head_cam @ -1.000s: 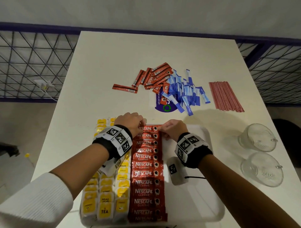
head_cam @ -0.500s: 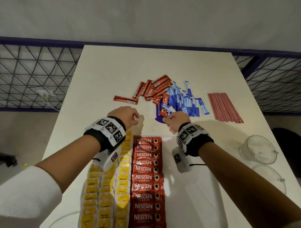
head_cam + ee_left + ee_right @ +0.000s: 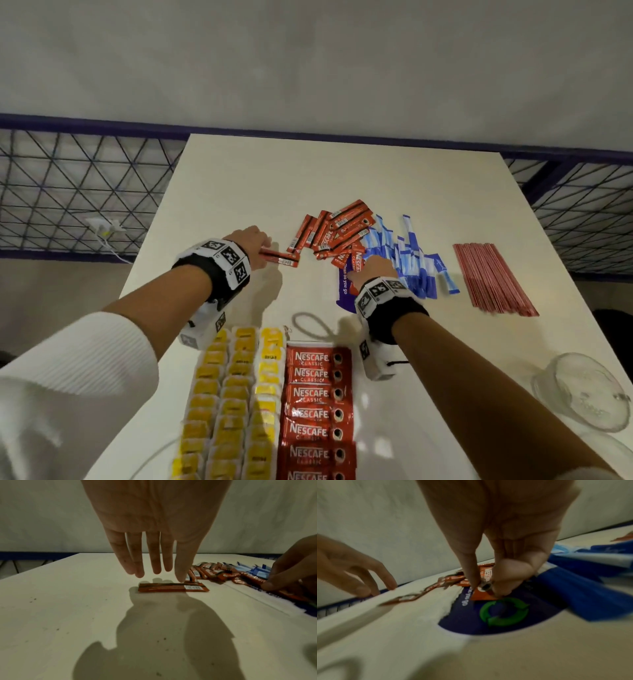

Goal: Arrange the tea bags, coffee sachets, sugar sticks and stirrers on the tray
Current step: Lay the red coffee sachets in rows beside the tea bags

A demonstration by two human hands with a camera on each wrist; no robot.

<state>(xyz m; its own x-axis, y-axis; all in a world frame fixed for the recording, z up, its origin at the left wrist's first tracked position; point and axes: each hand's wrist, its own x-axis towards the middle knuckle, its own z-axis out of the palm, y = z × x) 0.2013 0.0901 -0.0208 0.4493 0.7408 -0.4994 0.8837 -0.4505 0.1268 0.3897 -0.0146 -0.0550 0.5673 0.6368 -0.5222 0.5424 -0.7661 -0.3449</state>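
Observation:
The white tray near me holds rows of yellow tea bags and a column of red coffee sachets. Beyond it lie a pile of loose red coffee sachets, blue sugar sticks and red stirrers. My left hand hovers with straight fingers just above a lone coffee sachet, the thumb tip close to it. My right hand pinches one coffee sachet at the near edge of the pile, between thumb and forefinger.
A purple sticker with a green arrow ring lies under the pile's near edge. A rubber band lies just beyond the tray. Two glass cups stand at the right, near the table edge. A wire fence borders the table.
Both hands left the far end of the tray's coffee column and reached forward to the loose sachets. The right hand now pinches one; the left has opened over the lone sachet.

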